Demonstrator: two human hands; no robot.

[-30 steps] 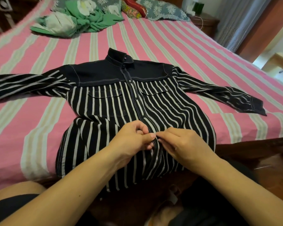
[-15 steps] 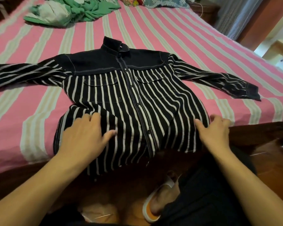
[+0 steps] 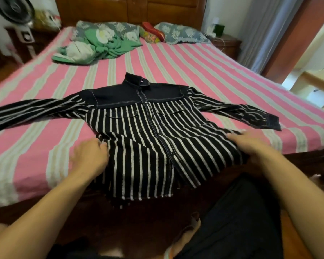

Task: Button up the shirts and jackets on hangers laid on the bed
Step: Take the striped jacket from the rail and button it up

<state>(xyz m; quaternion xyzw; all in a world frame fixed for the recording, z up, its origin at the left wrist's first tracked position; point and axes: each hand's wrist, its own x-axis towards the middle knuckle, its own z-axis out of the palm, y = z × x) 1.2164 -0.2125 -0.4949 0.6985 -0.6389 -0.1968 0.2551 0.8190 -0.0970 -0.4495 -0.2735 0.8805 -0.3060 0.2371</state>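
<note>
Your left hand (image 3: 91,156) sits at the left side edge of the shirt (image 3: 150,139), fingers curled onto the cloth near the waist; the blur makes it hard to tell whether they pinch the fabric or only press against it. Your right hand (image 3: 249,144) lies on the opposite side edge, palm down, fingers spread toward the seam, and again you cannot tell from here whether it grips or just rests. Both forearms reach in from the bottom corners, one on each side of the garment.

The shirt lies front up on the bed (image 3: 223,71), near its foot edge, collar pointing toward the headboard (image 3: 131,10) and hem hanging a little over the edge toward you. It is dark with white stripes and a plain dark yoke; its front is closed along the middle, and both sleeves are stretched out to the sides. Any hanger inside it is hidden.

Farther up the pink striped cover, a crumpled green cloth (image 3: 101,45) lies to the left, well apart from the shirt. Pillows (image 3: 180,33) rest against the headboard. A fan (image 3: 13,8) stands at the far left.
</note>
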